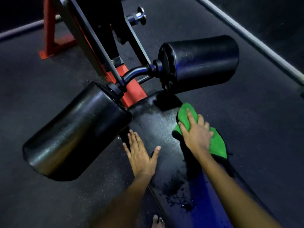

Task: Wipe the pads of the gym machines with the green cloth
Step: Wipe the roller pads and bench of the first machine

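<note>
Your right hand (195, 135) lies on the green cloth (213, 142), fingers spread and bent slightly over it, pressing it onto the right edge of the bench pad (158, 129). The cloth is bunched under your palm; part of it hangs over that right edge, with its far tip pointing toward the roller end of the pad. Your left hand (141, 153) rests flat on the pad's left side, fingers straight and spread, thumb out toward the middle, holding nothing. The 2 hands are apart, with a bare strip of pad between them.

The bench pad is black and shiny, with a dull, speckled sheen between your hands and dark wet-looking specks nearer to you. At the pad's far end, 2 black foam rollers stand out: the left roller (74, 134) overhangs the pad's left edge beside your left hand, and the right roller (204, 61) sits beyond the pad's far right corner. A red and black frame (131, 89) rises behind the pad between them.

On both sides of the pad lies dark speckled floor (246, 112). A pale line (246, 35) crosses the floor well off to the pad's right. A bare foot (158, 222) shows by the pad's near left edge.
</note>
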Motion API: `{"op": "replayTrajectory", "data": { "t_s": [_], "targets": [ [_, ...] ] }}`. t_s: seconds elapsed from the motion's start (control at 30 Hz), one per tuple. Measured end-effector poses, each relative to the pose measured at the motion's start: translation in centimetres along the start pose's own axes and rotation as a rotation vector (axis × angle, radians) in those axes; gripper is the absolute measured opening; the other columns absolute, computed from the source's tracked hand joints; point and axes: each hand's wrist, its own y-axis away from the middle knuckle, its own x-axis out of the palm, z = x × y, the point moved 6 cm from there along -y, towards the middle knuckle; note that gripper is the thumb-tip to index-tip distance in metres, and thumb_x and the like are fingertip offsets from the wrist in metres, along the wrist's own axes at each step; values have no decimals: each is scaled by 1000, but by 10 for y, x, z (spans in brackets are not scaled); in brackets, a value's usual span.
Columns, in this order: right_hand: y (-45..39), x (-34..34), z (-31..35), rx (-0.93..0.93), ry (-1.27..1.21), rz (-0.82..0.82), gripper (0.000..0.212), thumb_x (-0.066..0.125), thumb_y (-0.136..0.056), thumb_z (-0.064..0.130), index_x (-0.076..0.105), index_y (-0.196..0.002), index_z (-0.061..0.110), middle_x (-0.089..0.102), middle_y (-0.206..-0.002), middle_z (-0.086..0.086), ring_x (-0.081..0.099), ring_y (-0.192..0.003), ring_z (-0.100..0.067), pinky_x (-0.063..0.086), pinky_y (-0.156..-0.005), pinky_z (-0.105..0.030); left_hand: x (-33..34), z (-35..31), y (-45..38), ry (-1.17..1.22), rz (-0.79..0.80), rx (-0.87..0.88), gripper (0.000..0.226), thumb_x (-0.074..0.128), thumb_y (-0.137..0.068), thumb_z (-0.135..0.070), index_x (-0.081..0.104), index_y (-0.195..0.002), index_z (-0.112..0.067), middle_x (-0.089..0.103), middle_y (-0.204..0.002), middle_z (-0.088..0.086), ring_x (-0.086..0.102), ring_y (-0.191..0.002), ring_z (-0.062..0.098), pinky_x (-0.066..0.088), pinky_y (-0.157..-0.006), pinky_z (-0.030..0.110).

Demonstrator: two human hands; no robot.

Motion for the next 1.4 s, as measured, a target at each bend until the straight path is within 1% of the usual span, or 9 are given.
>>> {"op": "replayTrajectory", "data": {
  "t_s": [0.1, 0.27, 0.47, 0.57, 0.7, 0.83, 1.0, 1.13, 1.4],
  "targets": [
    [39, 8, -28, 26, 93, -41, 63, 35, -90, 62, 16, -148, 44, 29, -151, -5, 34, -129, -32, 36, -94, -49, 0, 1, 0, 3, -4, -8, 103, 8, -87, -76, 19, -143, 9, 6, -154, 13, 3, -143, 19, -12, -116, 35],
    [72, 26, -16, 191, 79, -101, 59, 65, -80, 49, 50, -135, 33, 50, -135, -16, 49, -111, -38, 39, -86, -56, -1, 4, -4, 42, -31, -15, 105, 5, -84, -78, 17, -145, 7, 3, -154, 9, 5, -144, 22, -14, -116, 32],
    [120, 40, 36, -395, 209, -195, 59, 58, -75, 53, 55, -130, 32, 57, -126, -11, 49, -101, -32, 46, -74, -51, 1, 1, 0, 82, -31, -19, 101, 2, -85, -74, 19, -145, 6, 4, -154, 8, 7, -144, 21, -13, -115, 31],
    [102, 25, -4, -299, 207, -197, 69, 79, -63, 49, 59, -127, 31, 57, -124, -15, 54, -95, -33, 46, -71, -47, 0, 3, -1, 78, -43, -34, 101, -4, -85, -73, 16, -146, 4, 4, -156, 8, 1, -144, 16, -13, -115, 31],
    [55, 5, -20, 157, 23, -149, 58, 55, -88, 49, 43, -141, 30, 40, -139, -14, 41, -112, -34, 34, -86, -45, 1, 3, 0, 84, -45, -46, 100, -7, -84, -72, 14, -147, 2, 7, -158, 9, -3, -143, 12, -14, -115, 31],
    [49, 20, 29, -109, 66, -9, 70, 34, -90, 65, 21, -149, 31, 28, -151, -6, 29, -130, -36, 28, -99, -53, 0, 3, 3, 92, -52, -44, 96, -5, -86, -70, 16, -147, 1, 11, -157, 11, 0, -143, 13, -8, -117, 36],
    [75, 18, 1, -523, 193, -160, 70, 34, -77, 71, 45, -138, 37, 53, -135, -4, 54, -110, -38, 44, -78, -49, -1, 3, 3, 115, -44, -51, 93, -3, -88, -67, 18, -147, 2, 13, -157, 12, 0, -142, 13, -3, -118, 39],
    [39, 13, 14, -341, 128, -221, 50, 46, -84, 47, 60, -126, 24, 62, -120, -9, 57, -86, -31, 43, -68, -37, 0, 3, 3, 128, -52, -46, 94, -2, -88, -68, 19, -146, 3, 13, -157, 12, 1, -143, 14, -4, -117, 38],
    [-7, 15, 90, -242, 21, -158, 52, 43, -95, 37, 37, -143, 16, 39, -144, -7, 39, -117, -30, 32, -87, -41, -4, 4, 6, 295, -141, -77, 104, 10, -80, -81, 22, -147, -2, 11, -156, 19, 12, -144, 30, -10, -116, 35]
  ]
}}
